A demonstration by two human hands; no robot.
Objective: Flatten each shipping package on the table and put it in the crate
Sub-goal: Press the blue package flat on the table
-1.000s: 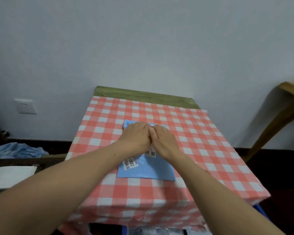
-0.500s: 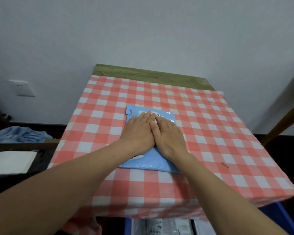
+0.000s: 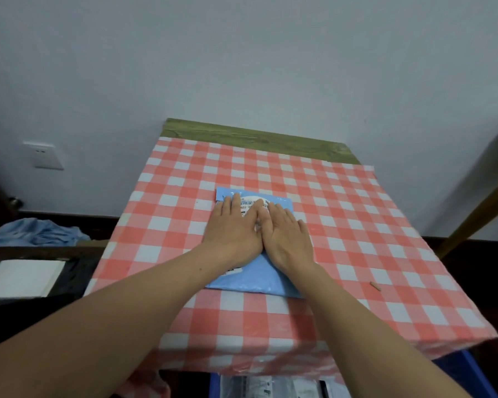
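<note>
white label (image 3: 247, 204) on blue package (image 3: 249, 278), partial digits "502-9" legible, other print too blurred to read

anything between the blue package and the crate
Nothing visible: the left hand and right hand press flat on the blue package, and only bare tablecloth lies between it and the crate below the near edge.

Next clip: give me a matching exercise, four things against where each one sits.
Things: 1 blue package; 2 wall socket; 3 brown scrap; 4 blue crate.
Places: a below the table's near edge; b under the left hand and right hand; c on the wall, far left; d on the cloth, right of the blue package.
Pairs: 1-b, 2-c, 3-d, 4-a.
</note>
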